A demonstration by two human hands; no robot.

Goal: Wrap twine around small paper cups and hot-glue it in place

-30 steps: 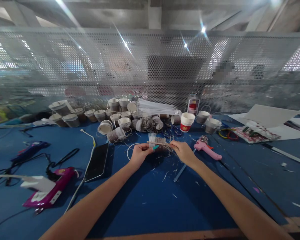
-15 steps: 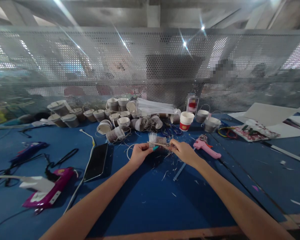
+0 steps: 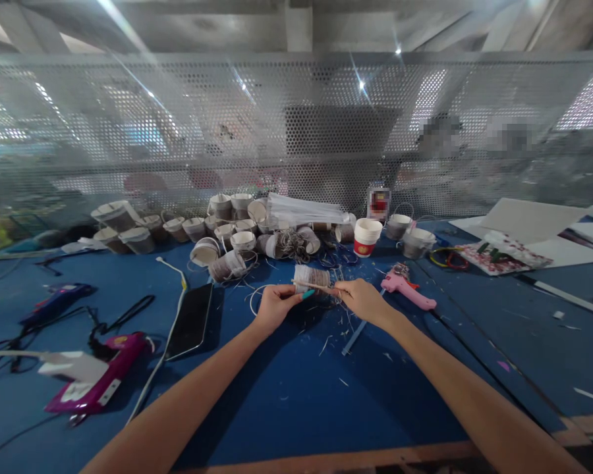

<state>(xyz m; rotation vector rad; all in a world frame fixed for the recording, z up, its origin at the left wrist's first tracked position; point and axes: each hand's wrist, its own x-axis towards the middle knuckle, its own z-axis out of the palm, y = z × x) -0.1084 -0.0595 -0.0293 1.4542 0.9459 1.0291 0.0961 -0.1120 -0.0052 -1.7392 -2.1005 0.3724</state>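
A small cup wrapped in pale and grey-brown cord (image 3: 312, 275) lies on its side above the table's middle. My left hand (image 3: 277, 307) grips it at its left end, with a thumb with a teal nail along its lower side. A white loop (image 3: 253, 301) sticks out to the left beside that hand. My right hand (image 3: 360, 299) is closed, its fingers pinching a thin pale stick-like piece (image 3: 316, 286) that lies along the cup's near side. Whether this piece is a stick or a stiff cord end, I cannot tell. The cup's inside is hidden.
Several wrapped cups (image 3: 227, 265) crowd the back, with white strips (image 3: 304, 210) on top. A red-and-white paper cup (image 3: 366, 238) and a pink glue gun (image 3: 408, 289) are to the right. A phone (image 3: 190, 322) and a magenta power strip (image 3: 99, 375) lie left. Scraps dot the blue table (image 3: 296, 408).
The cup's wrapped side shows more clearly now and seems slightly turned. Both hands keep nearly the same place and grip; the whole view has shifted a little.
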